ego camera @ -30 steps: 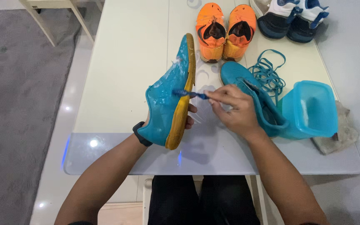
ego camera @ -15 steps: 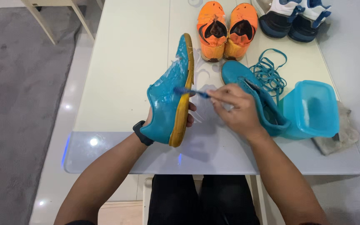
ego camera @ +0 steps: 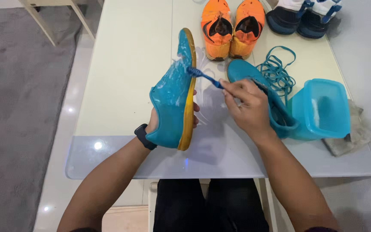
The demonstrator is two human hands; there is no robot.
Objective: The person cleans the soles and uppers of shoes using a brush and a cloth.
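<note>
A teal shoe [ego camera: 172, 96] with a yellow sole is held on edge above the pale surface [ego camera: 125, 64], toe pointing away. It is gripped at the heel end by the left hand [ego camera: 159, 122], whose fingers are wrapped around from behind and mostly hidden, so the exact grip can only be presumed to be a closed clasp. A blue toothbrush [ego camera: 202, 76] is pinched between the thumb and fingers of the right hand [ego camera: 245, 105], its bristles pressed to the wet, foamy upper near the toe. The shoe is judged light and soft in the upper, stiffer along the sole, and slippery where soaped; the heel and sole edge are taken to be the firmest holds. Its mate [ego camera: 258, 92] lies just beside the right hand, with loose teal laces [ego camera: 278, 71] and a teal container [ego camera: 320, 109] near; orange shoes [ego camera: 232, 25] stand beyond
</note>
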